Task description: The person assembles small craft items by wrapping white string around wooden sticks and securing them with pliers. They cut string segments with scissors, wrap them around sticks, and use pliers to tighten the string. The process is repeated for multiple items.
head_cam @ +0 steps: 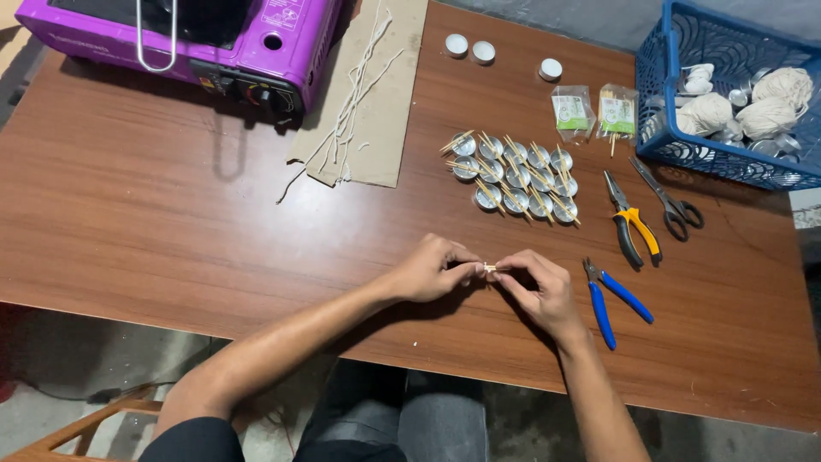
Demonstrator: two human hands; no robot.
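On the table point(171, 222), the hands point(492, 278) meet at the near edge. Just right of them lie pliers point(617, 301), with a second pair point(633, 227) and scissors point(671, 201) behind. The cups point(513, 178) sit in rows behind the hands. Far right stands a basket point(684, 150) with balls of string point(765, 115) in it. Far left stands a stove point(282, 51), cardboard point(385, 111) beside it carrying wicks point(346, 120).

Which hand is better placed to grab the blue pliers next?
Right hand, probably: the blue pliers lie just beside it on the table, while the left hand sits farther off. Both pinch a small piece.
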